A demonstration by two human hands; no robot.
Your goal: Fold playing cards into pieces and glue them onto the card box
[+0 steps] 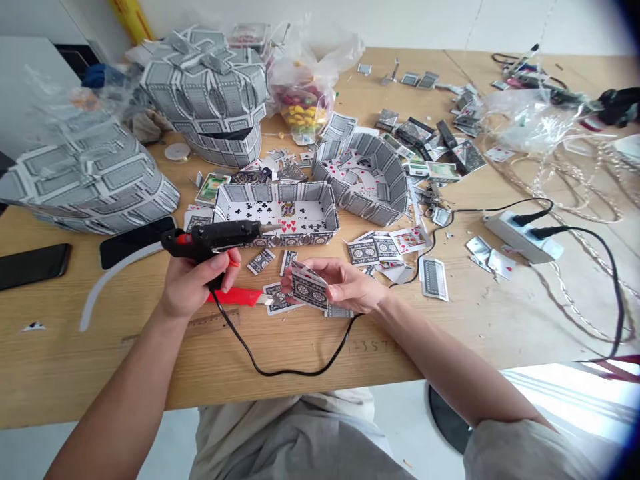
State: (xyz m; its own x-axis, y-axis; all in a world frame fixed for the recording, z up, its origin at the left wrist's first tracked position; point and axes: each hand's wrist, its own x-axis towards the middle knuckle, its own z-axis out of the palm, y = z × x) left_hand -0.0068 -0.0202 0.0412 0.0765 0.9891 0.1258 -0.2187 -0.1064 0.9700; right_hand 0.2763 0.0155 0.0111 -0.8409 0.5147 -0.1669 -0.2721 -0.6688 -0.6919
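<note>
My left hand (193, 283) is closed around the handle of a black hot glue gun (220, 237), its nozzle pointing right over a rectangular box made of playing cards (325, 235). In my right hand (353, 285) is a folded playing card (309, 288) with a dark patterned back, pinched between thumb and fingers. Below the hands lie a red utility knife (240, 296), a card (277, 300) face down and a wooden ruler (210, 321). The glue gun's black cord (280, 372) loops across the table front.
An open card tray (385, 212) with loose cards stands behind the box. Larger card-covered baskets (220, 87) are at the back left. Two phones (35, 265) lie at left. A white power strip (523, 237) with plugs, cord coils and card scraps (465, 113) cover the right.
</note>
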